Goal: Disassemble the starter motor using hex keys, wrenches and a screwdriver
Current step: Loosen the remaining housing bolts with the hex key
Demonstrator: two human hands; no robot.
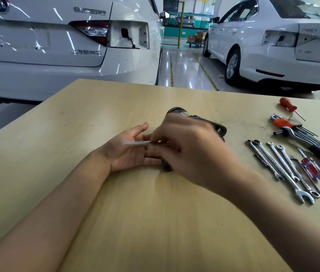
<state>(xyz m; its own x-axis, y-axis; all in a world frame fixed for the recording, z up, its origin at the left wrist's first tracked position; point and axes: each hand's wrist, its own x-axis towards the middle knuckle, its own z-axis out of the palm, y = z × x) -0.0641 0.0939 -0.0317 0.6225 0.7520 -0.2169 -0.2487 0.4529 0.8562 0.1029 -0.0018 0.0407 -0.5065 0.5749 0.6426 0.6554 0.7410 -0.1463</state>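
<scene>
Lying beside one starter motor (pixel 217 128): four wrenches (pixel 281 169) (two screwdrivers (pixel 312 167)).

Bright, even overhead workshop light, glare streaks on floor (pixel 186 67) beyond the fingers, soft shadows, motion blur on right hand (pixel 186 148), wide-angle bending at edges.

Right of my right hand (pixel 190 152) I count four chrome combination wrenches (pixel 281 169), two red-handled screwdrivers (pixel 312 167), one orange-holdered hex key set (pixel 292 126), one black-handled ratchet (pixel 310 146).
</scene>
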